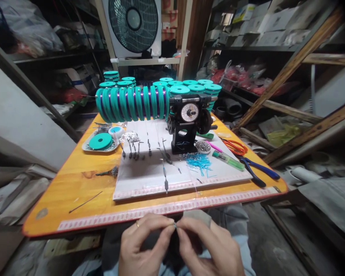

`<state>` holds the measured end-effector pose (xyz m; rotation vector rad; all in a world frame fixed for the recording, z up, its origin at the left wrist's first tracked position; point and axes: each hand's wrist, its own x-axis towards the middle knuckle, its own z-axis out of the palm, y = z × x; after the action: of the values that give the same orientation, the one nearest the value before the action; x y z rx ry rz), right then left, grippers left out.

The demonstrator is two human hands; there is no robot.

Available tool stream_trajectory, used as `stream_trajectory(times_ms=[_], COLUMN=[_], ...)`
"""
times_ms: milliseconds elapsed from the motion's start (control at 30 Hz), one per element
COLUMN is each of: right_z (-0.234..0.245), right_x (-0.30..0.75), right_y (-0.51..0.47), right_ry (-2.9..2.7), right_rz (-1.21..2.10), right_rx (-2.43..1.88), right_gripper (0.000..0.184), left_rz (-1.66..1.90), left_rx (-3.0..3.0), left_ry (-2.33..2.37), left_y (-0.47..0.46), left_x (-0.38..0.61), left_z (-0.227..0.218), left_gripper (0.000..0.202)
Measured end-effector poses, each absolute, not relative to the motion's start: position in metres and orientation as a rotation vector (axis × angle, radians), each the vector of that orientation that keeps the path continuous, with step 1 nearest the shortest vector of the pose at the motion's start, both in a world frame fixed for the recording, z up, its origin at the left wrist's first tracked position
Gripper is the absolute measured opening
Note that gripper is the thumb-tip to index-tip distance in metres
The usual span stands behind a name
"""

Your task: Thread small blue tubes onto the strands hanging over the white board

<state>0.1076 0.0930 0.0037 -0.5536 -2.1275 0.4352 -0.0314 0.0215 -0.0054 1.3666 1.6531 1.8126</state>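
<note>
My left hand and my right hand meet in front of the table edge, low in the head view. Thumb and forefinger of each are pinched together, tip to tip. Between them shows a tiny bluish piece, mostly covered by the fingertips; its kind is too small to make out. Beyond the hands is a white board with dark weighted fishing rigs on fine line. On its right lie a pile of short blue tubes and a small dish of metal bits.
A black winding machine carries a row of teal spools; more spools stand behind. Blue-handled pliers, orange scissors and a green-capped tube lie right. A tray sits left; a tape measure runs along the front edge.
</note>
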Motion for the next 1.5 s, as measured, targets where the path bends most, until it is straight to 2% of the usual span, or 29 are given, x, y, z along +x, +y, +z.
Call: stream_trajectory(times_ms=[100, 167, 267, 400, 533, 633, 867, 1033, 1167, 1233, 1400, 1500], right_z=[0.003, 0.003, 0.004, 0.001, -0.002, 0.001, 0.009, 0.008, 0.015, 0.020, 0.025, 0.020], right_x=[0.110, 0.110, 0.109, 0.108, 0.107, 0.103, 0.092, 0.093, 0.095, 0.094, 0.090, 0.090], right_y=[0.091, 0.090, 0.090, 0.092, 0.095, 0.100, 0.109, 0.116, 0.122, 0.125, 0.129, 0.127], right_ry=[-2.156, -2.176, -2.205, -2.196, -2.241, -2.269, -2.323, -2.346, -2.384, -2.433, -2.459, -2.407], right_rz=[0.425, 0.426, 0.447, 0.475, 0.624, 0.712, 0.696, 0.865, 0.946, 0.977, 0.968, 0.894], right_rx=[-0.579, -0.582, -0.569, -0.513, -0.513, -0.523, -0.474, -0.442, -0.412, -0.385, -0.367, -0.280], right_gripper=[0.020, 0.023, 0.025, 0.026, 0.018, 0.014, 0.014, 0.020, 0.037, 0.037, 0.019, 0.019], left_rz=[1.864, 1.861, 1.892, 1.961, 1.970, 1.981, 2.047, 2.004, 1.955, 1.959, 1.975, 1.865], left_rx=[0.815, 0.552, 0.375, 0.383, 0.508, 0.677, 0.938, 1.047, 1.090, 1.077, 0.783, 0.551], left_ry=[1.533, 1.412, 1.336, 1.445, 1.658, 1.794, 1.838, 1.882, 1.883, 1.874, 1.702, 1.548], left_y=[0.023, 0.025, 0.027, 0.026, 0.019, 0.016, 0.017, 0.015, 0.013, 0.013, 0.014, 0.015], left_x=[-0.015, -0.008, -0.004, -0.003, -0.003, -0.004, -0.010, -0.016, -0.019, -0.018, -0.012, -0.014], left_z=[-0.002, 0.000, 0.001, -0.005, -0.018, -0.027, -0.033, -0.035, -0.034, -0.031, -0.016, -0.007], left_gripper=[0.003, 0.014, 0.021, 0.024, 0.033, 0.027, 0.018, 0.022, 0.024, 0.024, 0.014, 0.030])
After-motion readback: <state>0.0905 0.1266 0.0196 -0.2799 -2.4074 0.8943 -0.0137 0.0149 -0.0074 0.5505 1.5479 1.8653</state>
